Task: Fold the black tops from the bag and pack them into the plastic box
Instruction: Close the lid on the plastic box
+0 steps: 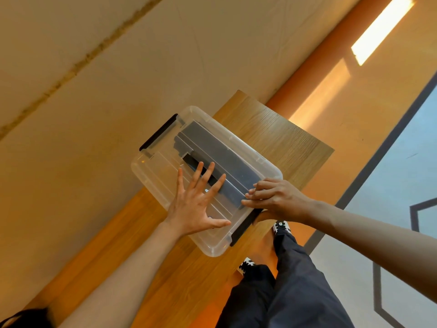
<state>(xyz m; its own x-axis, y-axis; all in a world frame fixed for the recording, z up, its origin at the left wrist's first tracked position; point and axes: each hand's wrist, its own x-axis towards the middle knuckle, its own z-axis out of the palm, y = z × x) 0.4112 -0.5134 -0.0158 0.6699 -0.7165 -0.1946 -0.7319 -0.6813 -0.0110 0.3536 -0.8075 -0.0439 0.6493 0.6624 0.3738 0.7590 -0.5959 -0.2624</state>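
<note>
A clear plastic box [153, 171] with its lid on stands on a wooden table [283, 138]. Dark folded fabric, the black tops [220, 152], shows through the lid. My left hand [196, 204] lies flat on the lid with fingers spread. My right hand [274, 197] is at the box's near right end, fingers curled over the lid edge and thumb tucked below, by the black latch [243, 227]. A second black latch [158, 132] sits at the far end. No bag is in view.
The table is small, and the box overhangs its left edge. My legs in dark trousers [295, 280] and patterned shoes [281, 226] stand close to the table's near side. An orange floor [354, 114] and a pale mat [390, 185] lie to the right.
</note>
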